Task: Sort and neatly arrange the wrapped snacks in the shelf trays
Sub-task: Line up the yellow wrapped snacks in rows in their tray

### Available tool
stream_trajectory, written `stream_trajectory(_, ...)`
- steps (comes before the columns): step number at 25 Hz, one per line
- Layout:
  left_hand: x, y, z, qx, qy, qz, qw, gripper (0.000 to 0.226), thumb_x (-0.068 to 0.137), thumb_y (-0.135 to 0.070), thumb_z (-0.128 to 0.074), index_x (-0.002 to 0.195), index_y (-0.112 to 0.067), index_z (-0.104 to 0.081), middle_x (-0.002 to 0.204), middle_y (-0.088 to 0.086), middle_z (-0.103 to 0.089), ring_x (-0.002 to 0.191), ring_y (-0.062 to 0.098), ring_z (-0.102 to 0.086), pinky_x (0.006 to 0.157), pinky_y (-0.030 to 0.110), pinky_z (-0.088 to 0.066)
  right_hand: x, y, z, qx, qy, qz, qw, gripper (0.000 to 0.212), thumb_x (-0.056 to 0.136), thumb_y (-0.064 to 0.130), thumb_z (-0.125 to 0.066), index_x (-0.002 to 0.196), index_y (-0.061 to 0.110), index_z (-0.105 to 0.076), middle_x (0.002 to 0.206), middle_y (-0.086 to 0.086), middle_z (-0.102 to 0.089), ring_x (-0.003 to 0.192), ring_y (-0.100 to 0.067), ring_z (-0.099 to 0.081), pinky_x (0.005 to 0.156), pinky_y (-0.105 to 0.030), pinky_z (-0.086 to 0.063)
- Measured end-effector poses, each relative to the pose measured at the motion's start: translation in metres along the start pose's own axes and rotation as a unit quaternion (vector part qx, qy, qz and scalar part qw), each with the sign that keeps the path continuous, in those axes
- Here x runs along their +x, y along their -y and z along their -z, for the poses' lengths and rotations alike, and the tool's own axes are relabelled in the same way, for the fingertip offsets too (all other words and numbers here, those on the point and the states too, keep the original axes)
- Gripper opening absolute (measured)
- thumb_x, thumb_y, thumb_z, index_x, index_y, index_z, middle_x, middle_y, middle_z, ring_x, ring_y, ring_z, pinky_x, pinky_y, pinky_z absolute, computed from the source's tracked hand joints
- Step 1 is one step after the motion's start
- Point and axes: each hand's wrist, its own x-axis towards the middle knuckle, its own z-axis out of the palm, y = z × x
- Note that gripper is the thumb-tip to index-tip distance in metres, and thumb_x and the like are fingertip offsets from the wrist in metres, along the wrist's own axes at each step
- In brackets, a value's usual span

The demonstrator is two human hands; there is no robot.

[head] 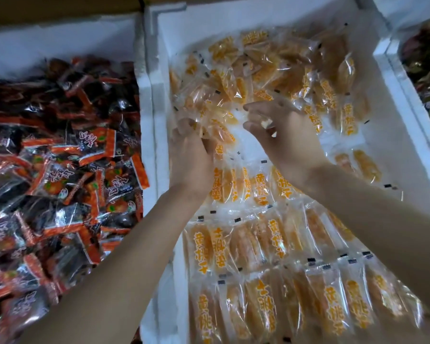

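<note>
Nearest, under both forearms and on the wrist side of the hands, clear-wrapped yellow peach packets [266,306] lie in tidy overlapping rows on the floor of a white foam tray [159,100]. They lie side by side with the orange lettering facing up.

Further up, the left hand [191,157] is curled round a small bunch of these packets at the near edge of the jumble. The right hand [288,140] hovers just beside it with bent fingers and a pale glint between them. Whether it pinches a wrapper or nothing, I cannot tell.

Beyond the fingertips the rest of the packets sit in a loose heap [271,70], lying at all angles, well short of the tray's far wall.

The packets look light and soft, with slick, crinkly film that will likely slide in a fanned bunch. A hold across the filled middle should be surer than one on the flat sealed ends.

Left of the left hand, a second tray holds red-and-black snacks [60,157], unsorted. Right of the right hand, dark wrapped sweets [425,70] are cut off by the frame edge and too dim to name. The left fingertips are blurred and hidden by film, and the heap hides how many packets remain.
</note>
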Motion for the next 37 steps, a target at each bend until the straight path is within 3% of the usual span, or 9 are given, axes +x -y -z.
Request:
stream_trajectory(2,-0.017,-0.003,0.009,-0.140,-0.007,0.062,0.988,0.017,0.098,-0.011,-0.042,0.108,-0.001,-0.050,0.086,0.005,-0.056,0.077,0.007,-0.056,0.064,0.004,-0.039,-0.016,0.011,0.000,0.086,0.006,0.021,0.996,0.030,0.094,0.017,-0.054,0.124,0.017,-0.060,0.112,-0.001,-0.055,0.079,0.002,-0.058,0.079,-0.009,-0.045)
stream_trajectory(4,-0.034,-0.005,0.011,-0.272,-0.004,0.131,0.953,0.021,0.099,-0.014,-0.040,0.098,0.000,-0.056,0.078,0.005,-0.058,0.074,0.009,-0.061,0.068,0.007,-0.044,-0.036,0.024,-0.006,0.119,0.034,0.036,0.992,0.035,0.096,0.019,-0.050,0.130,0.011,-0.054,0.118,0.001,-0.050,0.090,0.004,-0.058,0.088,-0.014,-0.045)
stream_trajectory(7,-0.056,-0.011,0.015,-0.425,0.053,0.251,0.868,0.031,0.101,-0.034,-0.037,0.118,-0.016,-0.056,0.104,0.002,-0.068,0.095,0.014,-0.066,0.091,0.033,-0.051,-0.067,0.038,-0.020,0.076,0.134,0.078,0.985,0.062,0.092,0.040,-0.034,0.145,0.008,-0.029,0.147,-0.004,-0.032,0.128,-0.002,-0.037,0.107,-0.013,-0.027)
stream_trajectory(10,-0.068,-0.006,0.026,-0.478,0.114,0.259,0.832,0.051,0.089,-0.051,-0.048,0.126,-0.017,-0.051,0.111,0.006,-0.068,0.091,0.014,-0.069,0.082,0.032,-0.054,-0.081,0.044,-0.021,0.109,0.246,0.069,0.961,0.063,0.093,0.046,-0.025,0.147,0.019,-0.008,0.156,0.007,-0.011,0.141,0.003,-0.006,0.113,-0.011,-0.008)
stream_trajectory(15,-0.064,0.014,0.050,-0.366,0.076,0.198,0.906,0.039,0.085,-0.029,-0.066,0.120,-0.026,-0.049,0.099,-0.005,-0.068,0.089,0.010,-0.068,0.077,0.024,-0.054,-0.052,0.035,-0.016,0.092,0.110,0.005,0.990,0.043,0.095,0.007,-0.046,0.136,0.021,-0.044,0.138,0.002,-0.048,0.127,-0.005,-0.040,0.099,-0.004,-0.025)
stream_trajectory(20,-0.061,0.020,0.058,-0.354,0.063,0.176,0.916,0.048,0.084,-0.021,-0.068,0.127,-0.017,-0.047,0.095,-0.004,-0.065,0.093,0.014,-0.066,0.079,0.023,-0.054,0.014,0.009,-0.046,-0.109,0.209,-0.029,0.971,0.078,0.088,0.029,-0.062,0.148,0.013,-0.016,0.152,-0.005,-0.027,0.140,-0.021,-0.020,0.111,-0.030,-0.021)
stream_trajectory(25,-0.058,0.025,0.058,-0.337,0.075,0.158,0.925,0.047,0.085,-0.022,-0.068,0.128,-0.017,-0.049,0.105,-0.003,-0.066,0.096,0.005,-0.063,0.083,0.016,-0.047,0.040,0.009,-0.066,-0.234,0.176,-0.007,0.956,0.056,0.086,0.040,-0.062,0.130,0.008,-0.047,0.126,-0.015,-0.049,0.119,-0.031,-0.041,0.097,-0.038,-0.037)
stream_trajectory(32,-0.061,0.024,0.054,-0.346,0.047,0.147,0.925,0.039,0.092,-0.021,-0.059,0.128,-0.014,-0.045,0.100,-0.003,-0.063,0.099,0.014,-0.063,0.097,0.035,-0.048,0.014,0.048,-0.032,0.020,0.083,-0.063,0.994,0.029,0.089,0.038,-0.060,0.101,0.011,-0.058,0.065,0.011,-0.048,0.061,-0.008,-0.048,0.052,-0.013,-0.032)
stream_trajectory(37,-0.083,0.011,0.043,-0.364,0.093,0.155,0.914,0.035,0.096,-0.028,-0.050,0.129,-0.019,-0.042,0.105,-0.012,-0.058,0.099,0.002,-0.058,0.093,0.023,-0.047,-0.050,0.079,-0.006,0.251,0.210,-0.155,0.932,0.013,0.088,0.028,-0.059,0.077,0.023,-0.057,0.064,0.022,-0.056,0.055,0.015,-0.051,0.055,0.000,-0.036)
